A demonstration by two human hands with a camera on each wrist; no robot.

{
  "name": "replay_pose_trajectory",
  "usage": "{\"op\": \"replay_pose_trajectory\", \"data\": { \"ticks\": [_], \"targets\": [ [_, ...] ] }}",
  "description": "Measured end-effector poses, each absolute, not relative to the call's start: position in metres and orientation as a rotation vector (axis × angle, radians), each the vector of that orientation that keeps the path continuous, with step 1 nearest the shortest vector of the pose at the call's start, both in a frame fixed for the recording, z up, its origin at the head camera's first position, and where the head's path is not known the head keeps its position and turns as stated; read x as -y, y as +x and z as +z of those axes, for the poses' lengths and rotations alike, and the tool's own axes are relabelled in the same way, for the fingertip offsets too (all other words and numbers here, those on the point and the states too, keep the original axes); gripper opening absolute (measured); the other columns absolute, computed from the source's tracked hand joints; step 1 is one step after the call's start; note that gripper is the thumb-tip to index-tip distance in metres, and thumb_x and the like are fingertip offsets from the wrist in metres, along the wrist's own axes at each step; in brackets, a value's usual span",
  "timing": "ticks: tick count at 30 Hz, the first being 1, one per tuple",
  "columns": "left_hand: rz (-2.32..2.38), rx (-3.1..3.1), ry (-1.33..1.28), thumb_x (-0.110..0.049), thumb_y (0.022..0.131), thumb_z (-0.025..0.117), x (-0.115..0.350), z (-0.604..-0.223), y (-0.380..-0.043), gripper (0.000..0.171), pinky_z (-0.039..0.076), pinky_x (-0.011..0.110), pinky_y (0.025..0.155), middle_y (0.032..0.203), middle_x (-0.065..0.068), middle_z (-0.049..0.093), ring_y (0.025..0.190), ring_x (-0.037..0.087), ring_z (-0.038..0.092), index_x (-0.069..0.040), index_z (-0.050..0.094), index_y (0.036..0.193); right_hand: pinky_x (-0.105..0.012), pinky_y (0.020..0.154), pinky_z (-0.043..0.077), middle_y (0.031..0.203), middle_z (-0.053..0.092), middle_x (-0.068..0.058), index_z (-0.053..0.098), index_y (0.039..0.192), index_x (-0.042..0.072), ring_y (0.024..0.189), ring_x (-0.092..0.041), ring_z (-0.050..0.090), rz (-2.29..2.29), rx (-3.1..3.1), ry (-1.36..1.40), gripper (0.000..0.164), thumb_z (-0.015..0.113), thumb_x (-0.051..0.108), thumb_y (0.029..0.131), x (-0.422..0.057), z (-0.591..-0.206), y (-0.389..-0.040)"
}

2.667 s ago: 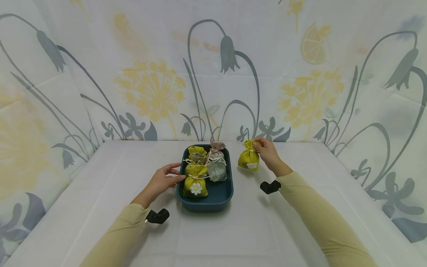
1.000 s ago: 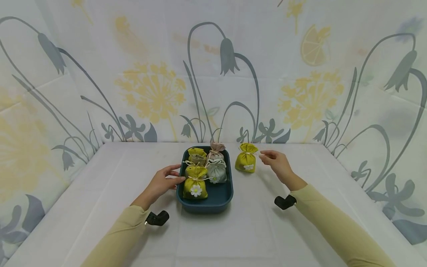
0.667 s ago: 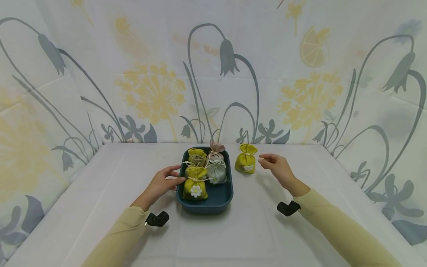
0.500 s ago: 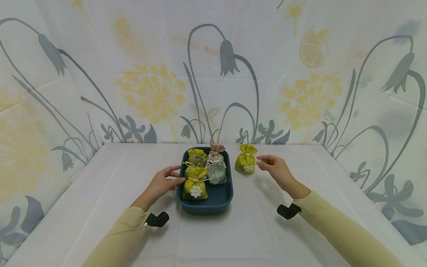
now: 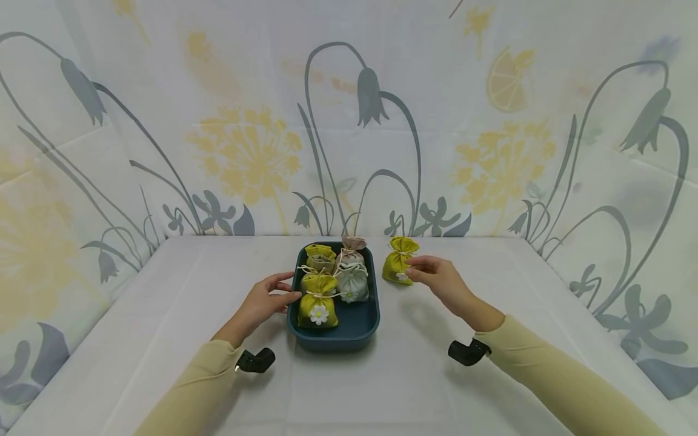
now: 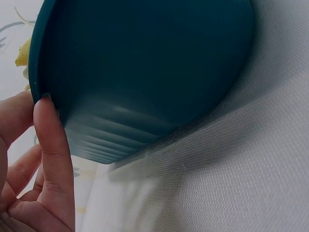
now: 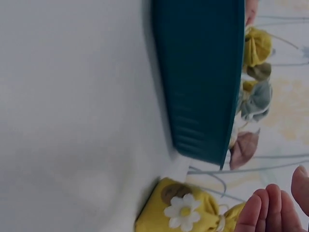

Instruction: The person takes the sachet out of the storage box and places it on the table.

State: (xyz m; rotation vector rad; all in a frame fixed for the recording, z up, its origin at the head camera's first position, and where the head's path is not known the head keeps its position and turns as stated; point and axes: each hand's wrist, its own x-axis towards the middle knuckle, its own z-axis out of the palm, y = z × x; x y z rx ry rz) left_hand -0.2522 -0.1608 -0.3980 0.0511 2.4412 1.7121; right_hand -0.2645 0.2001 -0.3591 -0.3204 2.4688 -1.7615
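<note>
- Blue tray [image 5: 335, 344]: on white worktop [image 5: 409, 387].
- Front yellow pouch [image 5: 318, 306]: inside tray, left side.
- Left hand [image 5: 262, 304]: pinches tray's left rim.
- Right hand [image 5: 444, 284]: right of tray, grasping nothing; touch unclear.
- Lone yellow pouch [image 5: 395, 261]: upright, right of tray, at right fingertips.
- Pale green pouch [image 5: 353, 283], pink pouch [image 5: 352, 248] behind: tray's right side.

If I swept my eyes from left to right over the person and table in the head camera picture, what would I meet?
Left sleeve → left hand → front yellow bag in the blue tub → pale blue bag, also inside → lone yellow bag outside → right hand → right sleeve.
</note>
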Motion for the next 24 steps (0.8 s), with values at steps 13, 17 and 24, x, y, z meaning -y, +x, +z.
{"op": "replay_pose_trajectory", "data": {
  "ticks": [13,17,24],
  "targets": [
    [1.711,-2.444,0.063,-0.025,0.086,0.068,0.163,-0.402,-0.254,0.06,0.053,0.031,0.072,0.117,0.016,0.051,0.088,0.018,0.059,-0.01,0.043,0.139,-0.04,0.095,0.042,0.122,0.055,-0.021,0.056,0.122,-0.006,0.106,-0.024,0.054,-1.69,-2.439,-0.407,0.039,0.065,0.014,0.089,-0.172,-0.343,-0.259],
    [1.71,-2.439,0.056,-0.025,0.087,0.068,0.163,-0.404,-0.255,0.061,0.053,0.031,0.071,0.117,0.016,0.051,0.087,0.018,0.059,-0.009,0.042,0.14,-0.034,0.09,0.045,0.116,0.059,-0.015,0.06,0.118,-0.003,0.103,-0.021,0.056,-1.68,-2.44,-0.477,0.035,0.066,0.013,0.087,-0.165,-0.343,-0.262],
    [1.708,-2.44,0.061,-0.024,0.087,0.068,0.162,-0.403,-0.256,0.061,0.053,0.031,0.071,0.116,0.016,0.051,0.086,0.018,0.058,-0.009,0.041,0.14,-0.035,0.087,0.048,0.11,0.062,-0.017,0.059,0.118,-0.005,0.099,-0.02,0.059,-1.629,-2.403,-0.519,0.036,0.067,0.01,0.086,-0.153,-0.34,-0.268]
  ]
}}
